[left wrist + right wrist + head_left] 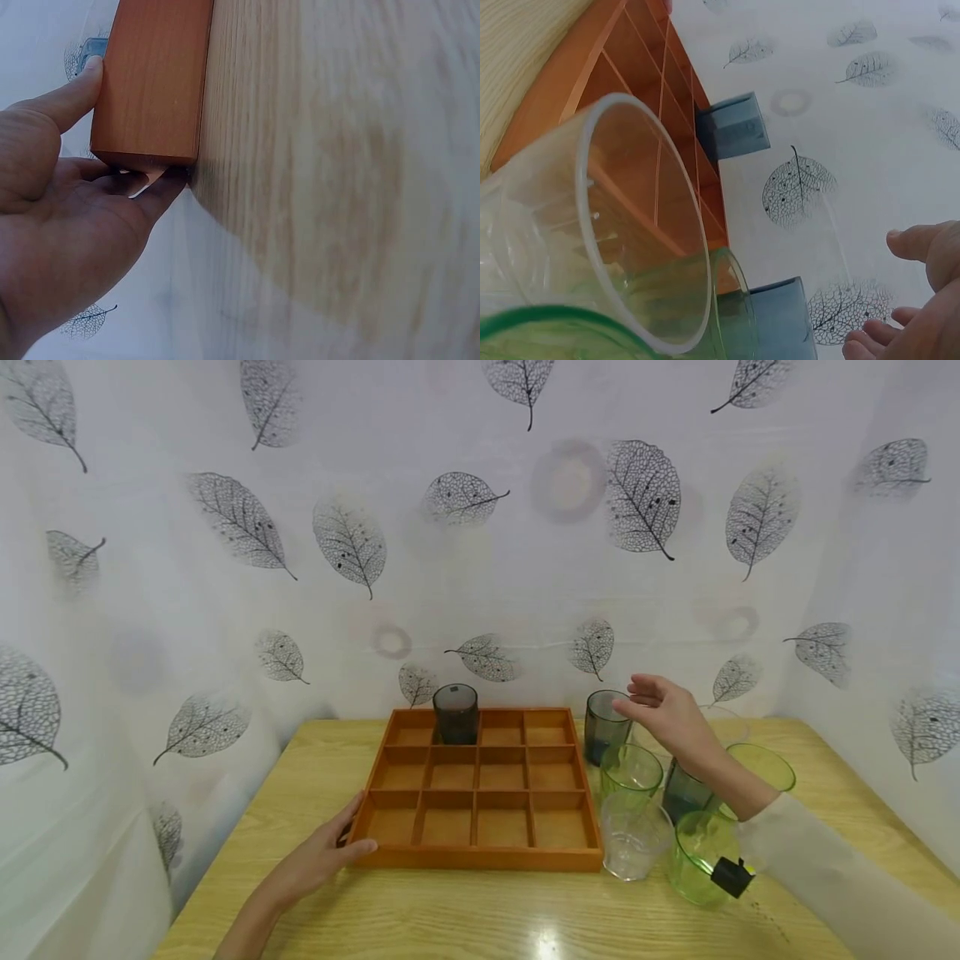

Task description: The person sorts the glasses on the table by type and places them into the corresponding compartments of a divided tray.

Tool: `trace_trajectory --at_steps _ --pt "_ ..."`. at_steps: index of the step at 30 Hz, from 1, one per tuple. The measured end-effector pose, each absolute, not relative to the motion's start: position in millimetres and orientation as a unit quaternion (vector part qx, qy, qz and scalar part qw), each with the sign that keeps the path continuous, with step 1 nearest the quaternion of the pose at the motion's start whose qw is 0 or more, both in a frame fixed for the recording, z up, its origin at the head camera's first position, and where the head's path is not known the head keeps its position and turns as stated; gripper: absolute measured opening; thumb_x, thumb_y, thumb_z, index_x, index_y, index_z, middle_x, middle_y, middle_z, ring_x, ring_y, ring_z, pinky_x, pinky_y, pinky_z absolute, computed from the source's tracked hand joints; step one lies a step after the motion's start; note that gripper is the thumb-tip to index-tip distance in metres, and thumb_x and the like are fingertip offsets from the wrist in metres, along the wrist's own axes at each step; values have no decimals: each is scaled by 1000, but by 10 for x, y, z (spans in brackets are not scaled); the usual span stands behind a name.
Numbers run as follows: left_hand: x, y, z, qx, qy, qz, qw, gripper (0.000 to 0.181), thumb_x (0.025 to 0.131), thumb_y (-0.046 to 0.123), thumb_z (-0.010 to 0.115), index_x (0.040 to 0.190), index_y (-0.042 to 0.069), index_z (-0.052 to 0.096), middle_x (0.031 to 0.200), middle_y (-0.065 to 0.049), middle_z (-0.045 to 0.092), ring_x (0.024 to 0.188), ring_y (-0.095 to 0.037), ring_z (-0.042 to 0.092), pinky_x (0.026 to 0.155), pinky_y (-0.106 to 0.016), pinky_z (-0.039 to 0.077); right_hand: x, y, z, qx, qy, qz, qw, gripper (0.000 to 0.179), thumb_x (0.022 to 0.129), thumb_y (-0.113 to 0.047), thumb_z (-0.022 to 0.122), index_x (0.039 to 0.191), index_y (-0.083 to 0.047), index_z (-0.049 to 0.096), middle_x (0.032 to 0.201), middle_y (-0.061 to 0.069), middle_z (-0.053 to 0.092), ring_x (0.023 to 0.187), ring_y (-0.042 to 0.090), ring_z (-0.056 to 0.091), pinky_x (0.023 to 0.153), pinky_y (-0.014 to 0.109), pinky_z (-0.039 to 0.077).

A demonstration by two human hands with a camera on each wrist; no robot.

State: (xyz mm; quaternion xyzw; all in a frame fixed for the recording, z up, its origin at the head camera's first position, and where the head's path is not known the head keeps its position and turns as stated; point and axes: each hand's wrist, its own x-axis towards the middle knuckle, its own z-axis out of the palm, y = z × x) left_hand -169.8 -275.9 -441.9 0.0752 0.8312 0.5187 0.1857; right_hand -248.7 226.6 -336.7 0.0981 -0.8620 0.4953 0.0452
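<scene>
My left hand holds the front left corner of a wooden compartment tray. In the left wrist view its thumb lies on the tray's upper edge, while the other fingers press the side. A dark grey glass stands upright in the back row, second compartment from the left. My right hand hovers beside the rim of another dark grey glass, right of the tray. Nothing is in that hand; in the right wrist view its fingers are apart from the glasses.
Beside the tray's right side stand a green glass, a clear glass, a further dark glass and more green glasses, close together. A leaf-patterned curtain hangs behind the wooden table.
</scene>
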Motion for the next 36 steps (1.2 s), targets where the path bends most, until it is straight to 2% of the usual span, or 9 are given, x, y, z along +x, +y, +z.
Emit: trace_trajectory --at_steps 11,19,25,36 --pt "-1688 -2749 -4403 74 828 523 188 88 107 31 59 166 7 -1 170 -24 -3 152 -52 5 118 -68 18 -2706 2279 -3441 44 -890 454 16 84 101 -30 68 157 14 23 155 38 34 143 52 35 113 62 35" --pt "-1695 -2755 -4403 72 827 525 188 87 107 31 58 166 7 -1 170 -25 -2 152 -52 5 118 -69 18 -2847 2258 -3531 43 -895 444 -23 90 101 -26 68 157 18 13 159 41 23 146 56 25 116 64 31" --pt "-1687 -2750 -4401 75 823 531 188 87 108 31 58 166 7 -2 170 -23 -4 152 -51 4 119 -67 15 -2902 2226 -3569 49 -897 437 -50 94 99 -25 71 156 19 11 160 42 17 147 57 21 116 65 29" --pt "-1702 -2760 -4425 74 822 532 189 87 107 30 58 166 7 -2 170 -23 -4 152 -51 5 119 -67 17 -2919 2189 -3582 43 -912 401 -73 100 95 -26 75 155 21 10 157 44 19 142 58 28 112 65 35"
